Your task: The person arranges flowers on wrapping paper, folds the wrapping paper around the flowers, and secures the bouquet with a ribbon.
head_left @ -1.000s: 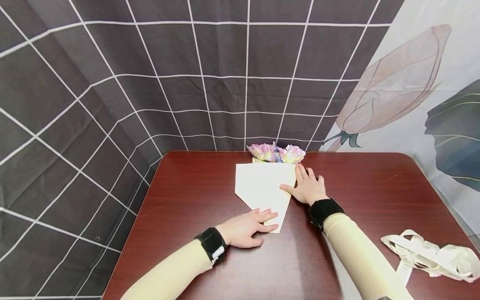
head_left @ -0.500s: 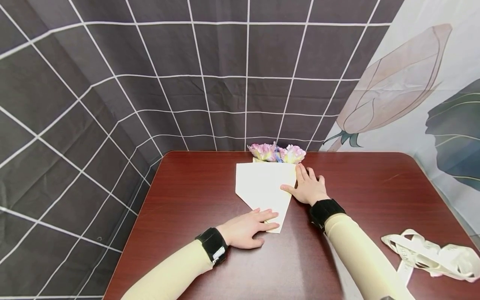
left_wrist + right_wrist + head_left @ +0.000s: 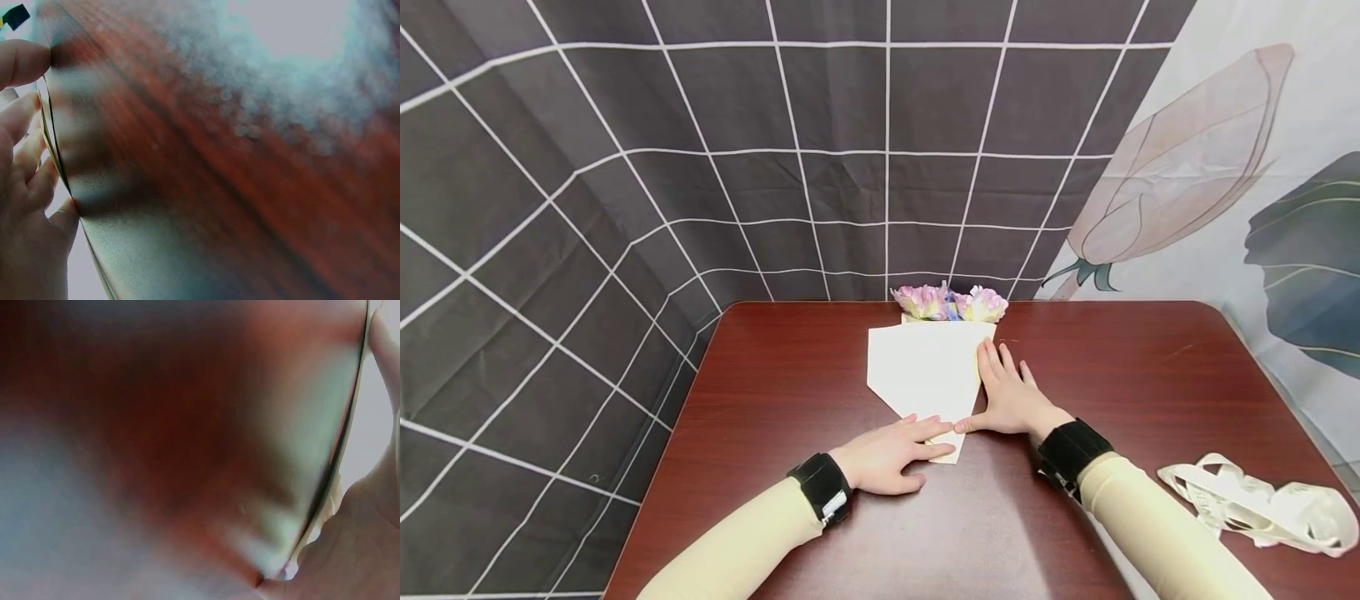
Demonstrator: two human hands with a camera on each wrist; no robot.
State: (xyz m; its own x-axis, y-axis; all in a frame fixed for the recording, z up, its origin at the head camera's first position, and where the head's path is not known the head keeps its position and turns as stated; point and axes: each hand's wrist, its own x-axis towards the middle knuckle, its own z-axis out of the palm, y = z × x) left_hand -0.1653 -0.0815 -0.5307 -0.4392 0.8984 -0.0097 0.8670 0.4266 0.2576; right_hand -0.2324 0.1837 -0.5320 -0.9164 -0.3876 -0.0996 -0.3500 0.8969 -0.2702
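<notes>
Right now our fingers lie straight & flat: left hand [image 3: 887, 454] presses the lower tip of the cream paper wrap [image 3: 925, 371], right hand [image 3: 1011, 400] lies along its right edge w/ thumb reaching toward the left fingertips. Wrap sits mid-table, folded to a cone, pink flowers [image 3: 950, 303] poking out the far end. Beyond that, dark red table [image 3: 775, 400], white ribbon [image 3: 1262, 504] near the right edge. Wrist views are blurred; they show only paper edge vs. wood.
</notes>
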